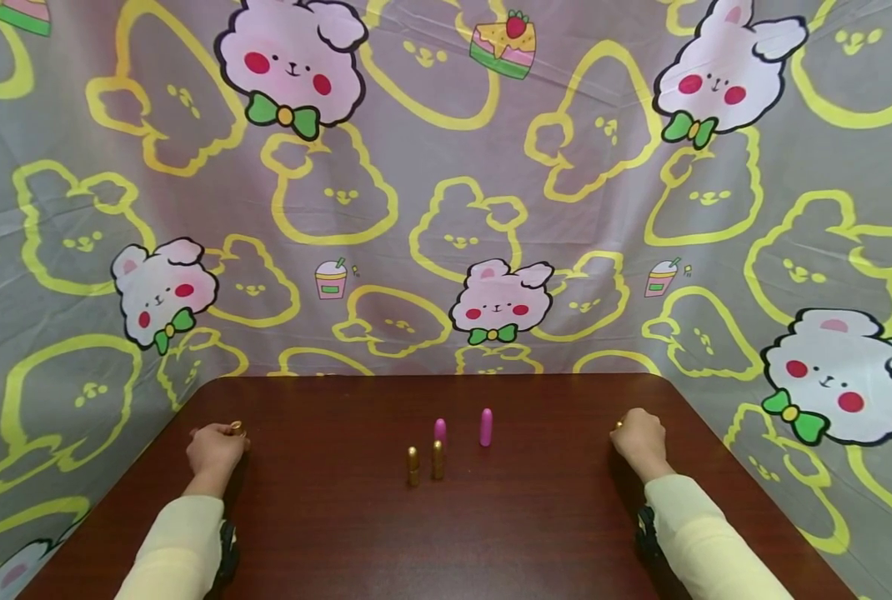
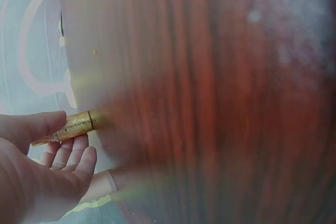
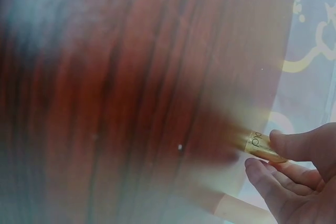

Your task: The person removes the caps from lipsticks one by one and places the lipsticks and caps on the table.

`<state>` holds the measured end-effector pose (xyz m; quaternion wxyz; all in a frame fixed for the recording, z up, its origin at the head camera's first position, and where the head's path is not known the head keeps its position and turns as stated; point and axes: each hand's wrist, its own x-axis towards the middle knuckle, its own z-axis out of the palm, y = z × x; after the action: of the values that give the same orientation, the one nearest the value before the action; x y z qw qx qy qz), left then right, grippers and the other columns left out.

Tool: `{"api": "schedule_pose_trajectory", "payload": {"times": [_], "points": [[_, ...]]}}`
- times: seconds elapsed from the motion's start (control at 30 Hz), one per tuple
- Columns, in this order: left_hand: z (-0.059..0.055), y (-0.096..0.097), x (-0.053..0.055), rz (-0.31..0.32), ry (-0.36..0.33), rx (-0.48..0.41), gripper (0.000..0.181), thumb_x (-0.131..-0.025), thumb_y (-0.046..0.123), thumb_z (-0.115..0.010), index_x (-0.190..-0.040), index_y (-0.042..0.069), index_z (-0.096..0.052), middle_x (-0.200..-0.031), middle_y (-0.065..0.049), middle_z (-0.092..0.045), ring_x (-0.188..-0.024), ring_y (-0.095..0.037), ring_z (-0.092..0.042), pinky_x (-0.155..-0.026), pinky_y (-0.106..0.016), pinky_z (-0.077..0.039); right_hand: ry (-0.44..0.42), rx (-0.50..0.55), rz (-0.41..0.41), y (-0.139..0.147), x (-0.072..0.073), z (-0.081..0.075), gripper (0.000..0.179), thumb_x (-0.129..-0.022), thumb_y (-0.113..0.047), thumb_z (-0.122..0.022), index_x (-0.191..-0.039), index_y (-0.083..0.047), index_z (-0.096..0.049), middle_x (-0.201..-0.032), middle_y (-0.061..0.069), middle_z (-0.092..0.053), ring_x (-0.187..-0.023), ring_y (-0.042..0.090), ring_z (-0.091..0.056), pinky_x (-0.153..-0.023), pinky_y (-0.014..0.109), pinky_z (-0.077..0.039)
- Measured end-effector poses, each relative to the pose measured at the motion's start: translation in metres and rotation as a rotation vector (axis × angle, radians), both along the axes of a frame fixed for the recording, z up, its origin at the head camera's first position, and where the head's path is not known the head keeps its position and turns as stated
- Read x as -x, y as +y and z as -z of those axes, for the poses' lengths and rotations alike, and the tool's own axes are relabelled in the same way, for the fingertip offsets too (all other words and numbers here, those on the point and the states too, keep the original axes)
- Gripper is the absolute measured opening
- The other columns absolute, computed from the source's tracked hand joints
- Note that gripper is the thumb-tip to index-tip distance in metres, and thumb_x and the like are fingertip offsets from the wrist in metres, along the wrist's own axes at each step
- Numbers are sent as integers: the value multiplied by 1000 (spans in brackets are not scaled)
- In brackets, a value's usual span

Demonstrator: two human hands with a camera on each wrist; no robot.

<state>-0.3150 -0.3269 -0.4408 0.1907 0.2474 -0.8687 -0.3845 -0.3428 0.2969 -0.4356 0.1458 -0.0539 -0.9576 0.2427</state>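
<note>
While its thumb lies along the top, the left hand (image 2: 42, 179) pinches a gold tube (image 2: 79, 125) against its fingers in the left wrist view; a dark ring shows near the tube's far end, at the edge of the table (image 2: 199, 129). Across the right wrist view, the right hand (image 3: 299, 177) likewise grips another gold tube (image 3: 257, 145) between thumb and fingers, and only here can its dark lettering be seen. Much of the tabletop is blurred in both.

From the head, the hands at opposite sides of the table cover most of both tubes, leaving small gold glints. Only this view has the four upright pieces between them: two gold cylinders (image 1: 413, 467) nearer, two pink cylinders (image 1: 487, 427) behind, the left pink one partly hidden by a gold one. Beyond hangs a rabbit-patterned cloth (image 1: 603, 225); pale sleeves (image 1: 179, 550) cover the forearms.
</note>
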Motion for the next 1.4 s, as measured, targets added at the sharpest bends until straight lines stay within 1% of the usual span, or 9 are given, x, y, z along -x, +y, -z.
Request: {"api": "schedule_pose_trajectory", "payload": {"times": [0.2, 0.37, 0.47, 0.53, 0.6, 0.7, 0.83, 0.93, 1.4], "points": [[-1, 0, 0, -4, -1, 2, 33, -82, 5, -68, -104, -18, -59, -108, -37, -53, -104, -55, -43, -90, -60, -38, -13, 45, 8, -1, 1, -2, 37, -81, -3, -67, -52, -9, -45, -49, 1, -39, -50, 20, -43, -46, 31, -36], [-2, 0, 0, -9, -13, 14, 33, -82, 6, -68, -103, -17, -59, -110, -38, -52, -105, -56, -44, -92, -60, -38, 16, 12, -3, -5, 2, -8, 30, -83, -4, -67, -58, -2, -51, -52, 7, -50, -51, 24, -51, -48, 38, -43], [-2, 0, 1, -14, -18, 31, 32, -82, 6, -67, -103, -17, -60, -110, -38, -53, -104, -56, -45, -91, -60, -39, 28, 0, 14, -12, 2, -14, 20, -85, -7, -68, -77, 8, -57, -68, 19, -59, -62, 37, -59, -56, 52, -47], [-1, 0, 1, -19, -15, 42, 32, -81, 7, -66, -102, -17, -60, -108, -38, -54, -103, -57, -46, -90, -60, -39, 41, 1, 14, -19, 3, -17, 26, -86, -10, -69, -97, 12, -59, -82, 25, -62, -71, 42, -61, -62, 60, -47], [0, 0, 1, -23, -9, 45, 31, -81, 6, -66, -102, -16, -60, -106, -37, -54, -101, -57, -47, -89, -61, -40, 64, 7, -10, -27, 4, -19, 38, -87, -11, -70, -112, 14, -56, -89, 28, -62, -76, 43, -62, -66, 61, -48], [0, 1, 1, -19, -6, 41, 31, -82, 5, -66, -103, -17, -61, -104, -36, -57, -99, -56, -49, -87, -61, -40, 106, 21, -85, -41, 7, -21, 50, -86, -11, -73, -124, 15, -53, -99, 29, -64, -84, 42, -63, -72, 55, -51], [1, 2, 0, -5, -17, 33, 33, -82, 4, -67, -106, -18, -61, -104, -35, -59, -99, -55, -49, -87, -60, -41, 113, 68, -177, -61, 11, -22, 51, -87, -12, -73, -126, 13, -53, -114, 30, -62, -101, 43, -61, -81, 52, -51], [1, 2, 0, -8, -14, 37, 33, -82, 3, -68, -106, -19, -61, -104, -35, -59, -98, -55, -50, -86, -60, -41, 101, 121, -226, -74, 13, -23, 51, -87, -14, -74, -127, 11, -54, -119, 28, -61, -106, 41, -60, -85, 51, -50], [1, 3, -2, -20, 2, 46, 32, -82, 5, -68, -103, -18, -62, -102, -35, -60, -96, -55, -50, -85, -61, -41, 125, 271, -399, -127, 12, -19, 45, -82, -15, -79, -118, 6, -63, -111, 19, -67, -100, 33, -65, -85, 46, -53]]}}
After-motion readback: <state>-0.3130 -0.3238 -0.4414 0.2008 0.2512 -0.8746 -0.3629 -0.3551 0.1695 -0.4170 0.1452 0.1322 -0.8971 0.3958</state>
